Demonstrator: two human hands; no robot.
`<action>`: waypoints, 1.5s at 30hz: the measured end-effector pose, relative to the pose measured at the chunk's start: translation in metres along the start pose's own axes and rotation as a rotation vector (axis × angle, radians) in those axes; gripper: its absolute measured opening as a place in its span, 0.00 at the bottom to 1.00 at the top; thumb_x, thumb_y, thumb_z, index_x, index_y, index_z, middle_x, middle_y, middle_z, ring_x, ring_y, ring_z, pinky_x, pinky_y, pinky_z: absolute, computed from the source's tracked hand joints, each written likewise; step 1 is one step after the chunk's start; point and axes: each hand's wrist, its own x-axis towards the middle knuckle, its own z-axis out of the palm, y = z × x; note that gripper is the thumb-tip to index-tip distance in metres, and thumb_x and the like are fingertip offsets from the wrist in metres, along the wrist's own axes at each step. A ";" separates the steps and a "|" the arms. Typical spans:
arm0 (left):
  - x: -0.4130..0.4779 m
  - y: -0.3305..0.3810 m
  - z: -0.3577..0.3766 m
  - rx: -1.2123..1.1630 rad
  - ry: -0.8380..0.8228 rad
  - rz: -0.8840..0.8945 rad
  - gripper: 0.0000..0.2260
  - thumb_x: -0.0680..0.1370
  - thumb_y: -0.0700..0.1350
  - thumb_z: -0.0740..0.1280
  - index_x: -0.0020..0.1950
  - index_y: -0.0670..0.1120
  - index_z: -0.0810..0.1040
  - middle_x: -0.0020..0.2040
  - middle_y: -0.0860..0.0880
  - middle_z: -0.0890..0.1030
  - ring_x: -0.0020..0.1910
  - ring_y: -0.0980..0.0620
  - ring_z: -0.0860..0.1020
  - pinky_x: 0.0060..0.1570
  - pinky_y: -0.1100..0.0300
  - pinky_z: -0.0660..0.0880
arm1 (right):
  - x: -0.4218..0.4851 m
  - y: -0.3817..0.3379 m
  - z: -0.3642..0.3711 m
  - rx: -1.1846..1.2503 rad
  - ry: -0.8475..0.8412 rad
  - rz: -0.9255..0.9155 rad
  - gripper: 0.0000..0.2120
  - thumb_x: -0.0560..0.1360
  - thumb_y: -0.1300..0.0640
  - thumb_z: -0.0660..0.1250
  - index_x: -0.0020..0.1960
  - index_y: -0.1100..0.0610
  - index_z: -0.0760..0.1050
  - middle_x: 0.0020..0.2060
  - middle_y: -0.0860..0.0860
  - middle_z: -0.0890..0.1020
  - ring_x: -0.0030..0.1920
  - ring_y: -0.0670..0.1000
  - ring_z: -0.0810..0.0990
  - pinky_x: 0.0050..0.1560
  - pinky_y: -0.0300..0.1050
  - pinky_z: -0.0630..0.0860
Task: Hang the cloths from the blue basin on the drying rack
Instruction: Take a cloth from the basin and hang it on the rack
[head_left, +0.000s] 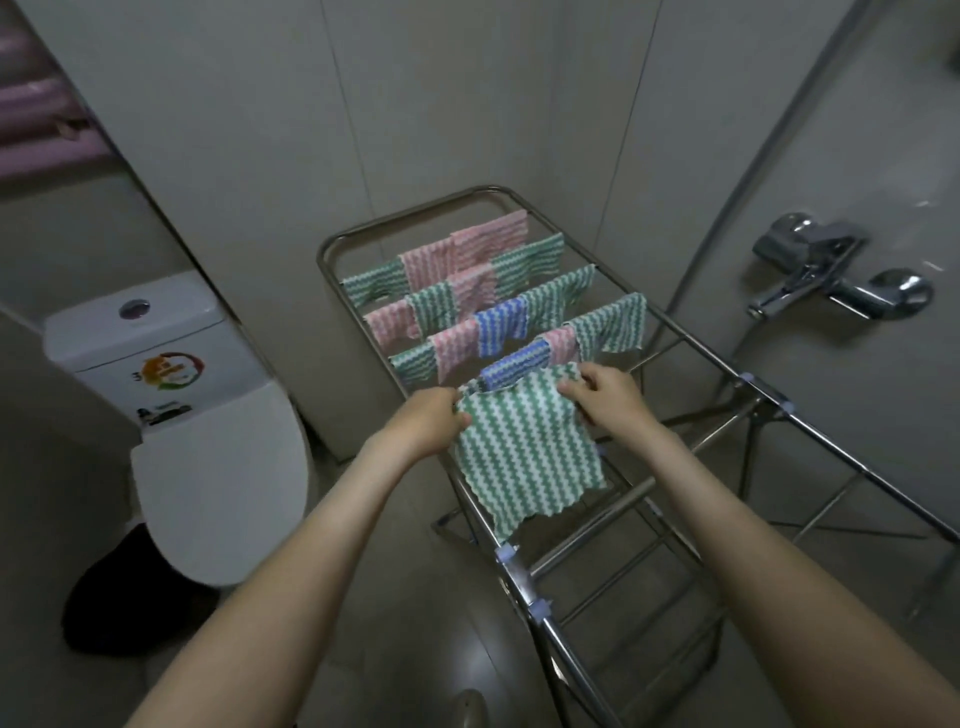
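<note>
Your left hand (431, 418) pinches the upper left corner of the green-and-white cloth (527, 449), and your right hand (605, 397) pinches its upper right corner; the cloth hangs spread between them over the near rails of the drying rack (691, 338); pink, green and blue cloths (467, 291) already drape the far rails; a white toilet (208, 457) stands to the left; a chrome tap (831, 270) is fixed to the right wall.

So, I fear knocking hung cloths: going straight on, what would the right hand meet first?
Probably the blue striped cloth hung just beyond the green cloth the right hand pinches; depth unclear.
</note>
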 end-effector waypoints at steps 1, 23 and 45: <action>0.007 -0.003 0.005 0.022 0.003 -0.007 0.09 0.80 0.45 0.61 0.52 0.39 0.74 0.55 0.38 0.78 0.53 0.42 0.78 0.46 0.56 0.70 | 0.003 0.003 0.005 0.006 -0.020 0.039 0.16 0.76 0.54 0.66 0.33 0.55 0.66 0.29 0.54 0.73 0.35 0.54 0.75 0.34 0.45 0.66; 0.071 -0.011 0.088 0.232 -0.260 0.141 0.13 0.78 0.38 0.59 0.63 0.39 0.70 0.60 0.36 0.76 0.59 0.39 0.75 0.53 0.52 0.72 | 0.040 0.056 0.070 -0.744 -0.331 -0.288 0.12 0.78 0.48 0.62 0.58 0.51 0.74 0.54 0.48 0.77 0.62 0.51 0.67 0.60 0.46 0.47; -0.035 -0.050 0.047 0.023 0.224 -0.127 0.13 0.81 0.46 0.58 0.62 0.42 0.72 0.61 0.40 0.77 0.61 0.42 0.74 0.59 0.53 0.71 | -0.004 -0.039 0.083 -0.410 -0.412 -0.583 0.28 0.76 0.50 0.66 0.73 0.50 0.61 0.69 0.49 0.67 0.69 0.49 0.59 0.63 0.42 0.53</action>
